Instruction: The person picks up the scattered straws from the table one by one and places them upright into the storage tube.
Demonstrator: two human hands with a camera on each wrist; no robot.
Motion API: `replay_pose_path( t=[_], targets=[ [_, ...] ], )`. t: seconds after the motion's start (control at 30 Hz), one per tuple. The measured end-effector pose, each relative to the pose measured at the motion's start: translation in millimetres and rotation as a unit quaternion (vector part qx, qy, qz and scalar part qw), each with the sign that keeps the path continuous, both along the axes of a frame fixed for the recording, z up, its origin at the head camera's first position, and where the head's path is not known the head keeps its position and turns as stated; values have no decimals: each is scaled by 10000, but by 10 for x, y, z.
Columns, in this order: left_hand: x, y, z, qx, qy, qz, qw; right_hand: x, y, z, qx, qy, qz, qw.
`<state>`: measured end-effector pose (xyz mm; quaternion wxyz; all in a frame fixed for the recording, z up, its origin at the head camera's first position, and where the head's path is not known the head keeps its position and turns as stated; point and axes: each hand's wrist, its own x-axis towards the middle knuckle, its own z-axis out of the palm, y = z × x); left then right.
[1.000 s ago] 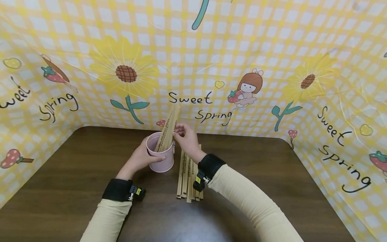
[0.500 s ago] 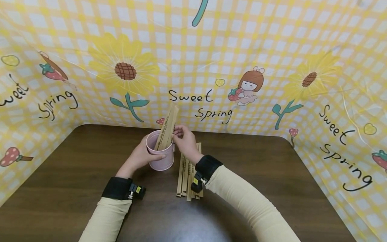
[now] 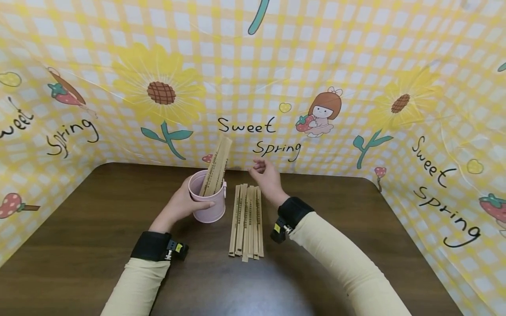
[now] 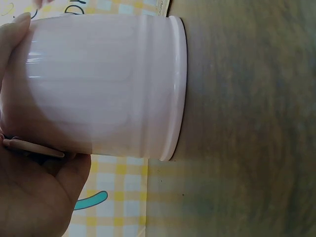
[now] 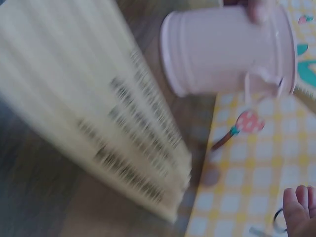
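My left hand grips a small pink bucket, thumb along its near side; the left wrist view shows the bucket's wall close up. Several long, narrow brown paper packets with printed text lean inside, their tops rising well above the rim. To the bucket's right lies a row of similar packets side by side on the table. Beyond the row's upper right end hovers my right hand, fingers loosely bent around nothing. The right wrist view has the packets blurred and large.
Everything stands on a dark brown wooden table. A yellow checked cloth with flowers and lettering rises behind the table and on both sides. A handle loop sits on the bucket's side.
My right hand has let go of the packets at the bucket and moved right, beyond the row on the table. The left hand keeps its grip on the bucket.
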<state>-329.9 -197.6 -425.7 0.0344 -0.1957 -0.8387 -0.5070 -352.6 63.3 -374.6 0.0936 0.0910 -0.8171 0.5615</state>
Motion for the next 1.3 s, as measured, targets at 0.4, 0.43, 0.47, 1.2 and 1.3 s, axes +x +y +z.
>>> replay_pose_path(
  t=[0.4,0.43,0.47,1.2,1.3],
  targets=[
    [-13,15,-23,-42,-13,28,10000,42,366,-434,1213,-1919,223,9736],
    [-16,17,-26,-54,-9,30,10000,41,372,-476,1181,-2040,215,9716],
    [-20,22,-25,-48,0,22,10000,39,375,-514,1135,-2130,205,9702],
    [-26,-1,41,-37,174,-73,9998,27,272,-533,1893,-1977,-97,9618],
    [-21,-6,12,-31,160,-128,9998,30,263,-556,1919,-2077,-136,9591]
  ],
)
